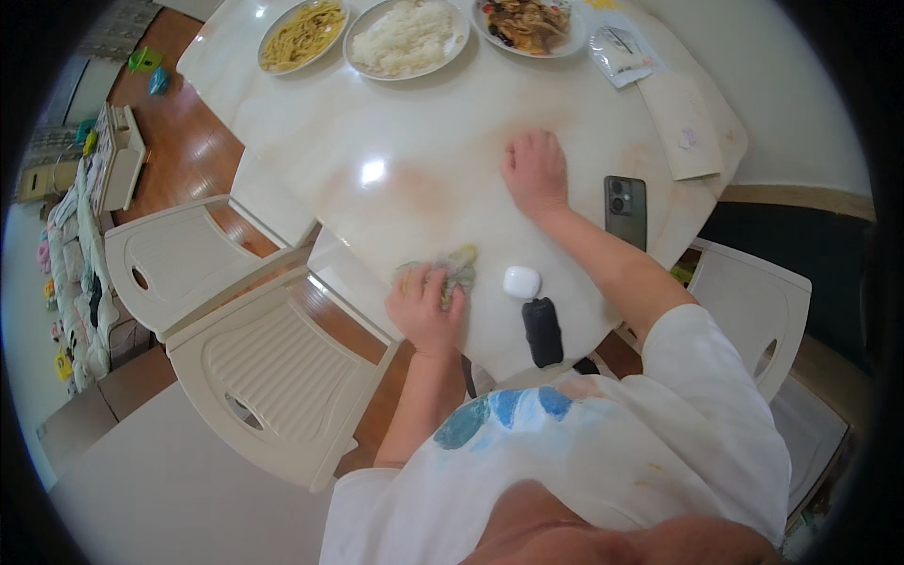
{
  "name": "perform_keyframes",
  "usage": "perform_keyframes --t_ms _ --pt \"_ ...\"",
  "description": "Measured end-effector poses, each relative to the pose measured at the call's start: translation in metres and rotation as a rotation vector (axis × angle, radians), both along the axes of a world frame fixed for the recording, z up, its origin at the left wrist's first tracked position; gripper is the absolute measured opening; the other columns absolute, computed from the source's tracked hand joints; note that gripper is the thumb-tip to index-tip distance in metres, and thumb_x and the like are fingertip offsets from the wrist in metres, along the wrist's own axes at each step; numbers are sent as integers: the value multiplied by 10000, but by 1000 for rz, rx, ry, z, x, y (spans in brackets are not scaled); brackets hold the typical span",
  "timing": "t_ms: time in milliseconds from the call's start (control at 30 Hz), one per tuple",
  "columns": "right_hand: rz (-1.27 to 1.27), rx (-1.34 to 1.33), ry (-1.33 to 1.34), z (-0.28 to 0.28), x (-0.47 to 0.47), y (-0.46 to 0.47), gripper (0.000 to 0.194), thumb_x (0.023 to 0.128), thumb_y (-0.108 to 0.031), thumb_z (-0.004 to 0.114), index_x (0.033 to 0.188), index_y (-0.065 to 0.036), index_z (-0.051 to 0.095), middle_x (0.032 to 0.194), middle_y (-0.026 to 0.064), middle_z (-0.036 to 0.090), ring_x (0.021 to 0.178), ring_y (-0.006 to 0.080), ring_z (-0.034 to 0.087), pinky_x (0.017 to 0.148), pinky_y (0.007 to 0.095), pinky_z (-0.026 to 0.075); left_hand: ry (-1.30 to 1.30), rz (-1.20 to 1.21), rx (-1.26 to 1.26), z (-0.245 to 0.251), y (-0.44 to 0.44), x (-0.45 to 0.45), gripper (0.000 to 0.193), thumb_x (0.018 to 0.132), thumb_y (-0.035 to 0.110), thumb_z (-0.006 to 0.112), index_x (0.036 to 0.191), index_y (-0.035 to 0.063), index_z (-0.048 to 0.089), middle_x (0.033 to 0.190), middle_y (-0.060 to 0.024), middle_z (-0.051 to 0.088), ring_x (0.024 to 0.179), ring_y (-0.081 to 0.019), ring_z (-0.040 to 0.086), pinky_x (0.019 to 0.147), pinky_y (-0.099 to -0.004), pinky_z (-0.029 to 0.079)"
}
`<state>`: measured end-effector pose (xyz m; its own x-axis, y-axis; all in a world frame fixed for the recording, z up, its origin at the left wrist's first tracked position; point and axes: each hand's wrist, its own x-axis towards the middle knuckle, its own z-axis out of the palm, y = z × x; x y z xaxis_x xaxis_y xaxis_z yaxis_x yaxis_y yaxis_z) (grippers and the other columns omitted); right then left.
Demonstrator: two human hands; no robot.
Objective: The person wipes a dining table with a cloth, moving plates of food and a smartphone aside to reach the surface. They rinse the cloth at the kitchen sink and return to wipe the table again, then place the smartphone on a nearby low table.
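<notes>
My left hand (426, 305) rests at the table's near left edge, its fingers bent over a crumpled, thin, greenish-yellow and clear thing (460, 272), perhaps a plastic bag. Farther forward and to the right, my right hand (537, 169) lies on the marble-patterned table (282, 134) with its fingers curled in; nothing shows in it. Between my forearms are a white rounded case (522, 282) and, just below it, a black oblong object (543, 332). A dark smartphone (626, 212) lies to the right of my right forearm, its camera side up.
Plates of yellow shredded food (304, 35), white rice (404, 39) and a browned dish (530, 25) stand along the far side. A clear packet (621, 56) and a beige sheet (681, 134) lie at right. Cream chairs (275, 374) flank the table; a wall (791, 106) borders its right.
</notes>
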<state>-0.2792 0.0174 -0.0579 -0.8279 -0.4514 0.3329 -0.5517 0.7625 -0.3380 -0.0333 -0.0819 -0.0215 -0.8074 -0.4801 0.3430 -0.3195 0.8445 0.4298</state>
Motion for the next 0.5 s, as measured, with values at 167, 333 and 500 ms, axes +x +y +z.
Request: perform_keyframes --t_ms 167,333,500 --pt "-14 2 -40 1 0 2 108 813 -188 638 892 -121 607 987 98 570 968 304 546 839 445 469 -14 56 -24 -11 -16 -31 292 699 222 736 987 184 710 1116 -17 668 1097 -338 590 873 -462 453" --pt "-8 -48 -1 1 1 2 91 838 -183 634 866 -98 614 967 103 576 936 310 558 812 440 492 40 137 -112 -27 -36 -86 256 721 275 717 961 186 732 1116 7 673 1092 -304 590 824 -449 460" --pt "3 -67 -41 5 2 4 99 836 -200 640 870 -110 615 974 88 578 954 301 558 837 439 485 62 154 -228 -32 -43 -117 235 709 275 707 925 191 742 1069 11 690 1057 -294 608 788 -446 484"
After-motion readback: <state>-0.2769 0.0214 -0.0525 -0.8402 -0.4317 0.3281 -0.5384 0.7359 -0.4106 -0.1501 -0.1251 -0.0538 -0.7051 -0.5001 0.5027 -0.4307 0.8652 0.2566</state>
